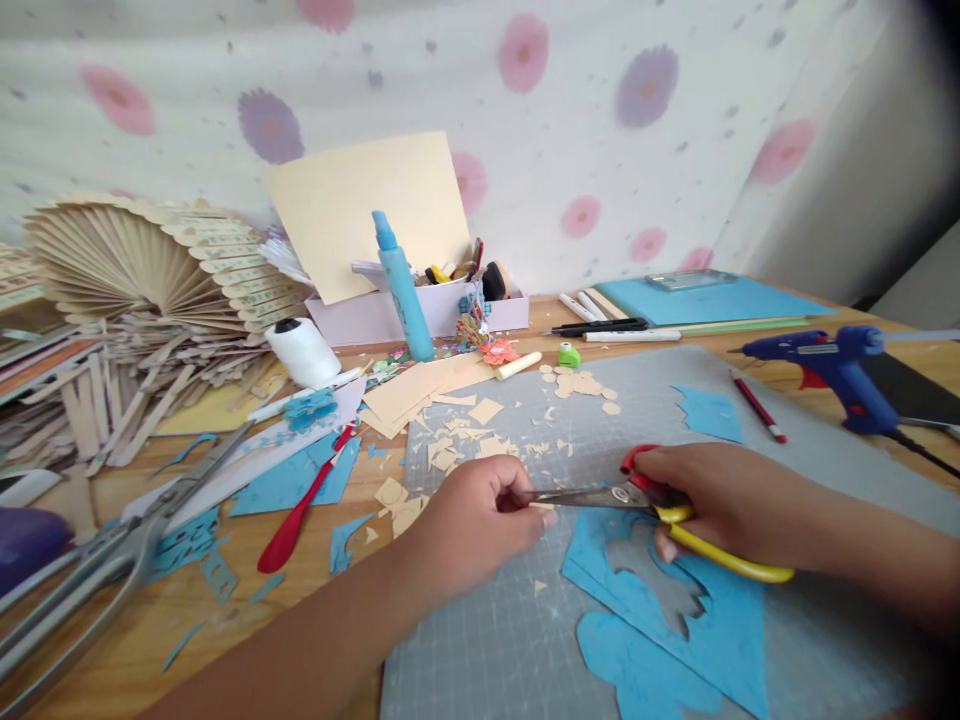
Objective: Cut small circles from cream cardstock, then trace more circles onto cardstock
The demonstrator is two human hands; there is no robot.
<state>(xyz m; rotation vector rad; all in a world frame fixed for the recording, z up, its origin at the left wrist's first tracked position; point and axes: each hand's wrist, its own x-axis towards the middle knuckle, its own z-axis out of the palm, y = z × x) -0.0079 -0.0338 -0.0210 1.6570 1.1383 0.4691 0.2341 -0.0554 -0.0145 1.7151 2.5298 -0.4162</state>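
Note:
My right hand (720, 500) grips a pair of scissors (660, 510) with red and yellow handles, blades pointing left. My left hand (480, 520) is closed in a pinch at the blade tips, holding a tiny piece of tan paper (541, 507) that I can barely make out. Both hands hover over a grey cutting mat (510, 620). Blue paper sheets with cut-out shapes (675, 620) lie on the mat just below the scissors.
Tan paper scraps (465, 440) and circles litter the mat's far edge. A blue glue bottle (403, 290), white box (420, 310), thread spool (304, 352), blue glue gun (832, 370), red pencil (759, 408), large metal scissors (112, 560), red tool (300, 515) and stick fan (142, 270) surround it.

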